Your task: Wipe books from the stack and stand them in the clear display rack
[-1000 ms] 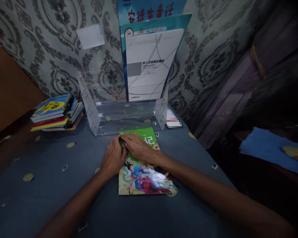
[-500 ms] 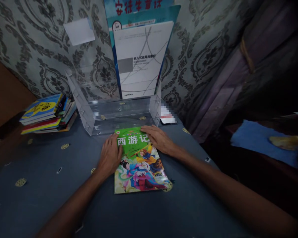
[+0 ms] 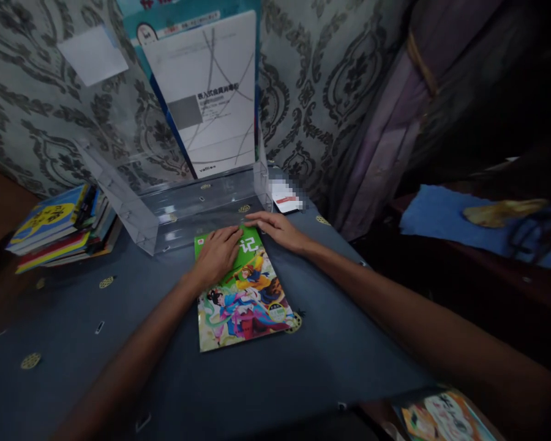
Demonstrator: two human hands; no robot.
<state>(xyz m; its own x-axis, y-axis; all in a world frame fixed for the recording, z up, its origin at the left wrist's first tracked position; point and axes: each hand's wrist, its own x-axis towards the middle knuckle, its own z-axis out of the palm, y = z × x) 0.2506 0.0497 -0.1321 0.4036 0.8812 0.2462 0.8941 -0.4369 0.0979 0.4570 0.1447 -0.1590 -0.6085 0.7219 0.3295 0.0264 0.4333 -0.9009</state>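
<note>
Where the left hand lies: the person's bare left hand rests palm down on the far left part of a thin green picture book with a glossy cover, fingers extended, close together and slightly bent, gripping nothing, hiding part of the white title.
Right hand: the bare right hand is at the book's far right corner, fingers loosely stretched leftward, closed around nothing; whether it presses on the edge cannot be told.
Book's place: flat, cover up, on a dark blue-grey patterned tablecloth, just on the near side of a clear plastic rack.
Book's direction: long axis running near to far, far end leaning a little left; the title end points toward the rack.
Far side: a white printed booklet with a grey rectangle stands in the rack.
Left side: a stack of colourful paper books.
</note>
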